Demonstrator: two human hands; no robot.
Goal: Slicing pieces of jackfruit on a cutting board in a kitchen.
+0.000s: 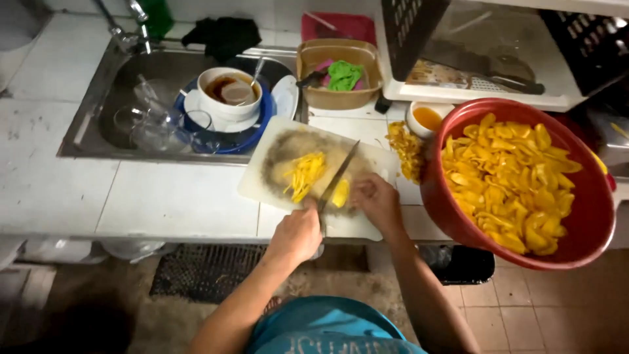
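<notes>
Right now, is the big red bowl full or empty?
Nearly full. The red bowl holds a heap of yellow fruit pieces reaching close to its rim; none of its bottom shows.

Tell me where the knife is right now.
In the head view the knife lies angled across the cutting board at centre, gripped by the left hand, between the yellow strips and the right hand.

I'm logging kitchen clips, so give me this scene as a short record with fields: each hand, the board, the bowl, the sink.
left hand: grips the knife, blade down on the board
right hand: steadies a yellow piece by the blade
cutting board: white, holds yellow strips
red bowl: right of the board, full of yellow pieces
sink: holds glasses, plates, a cup
</notes>
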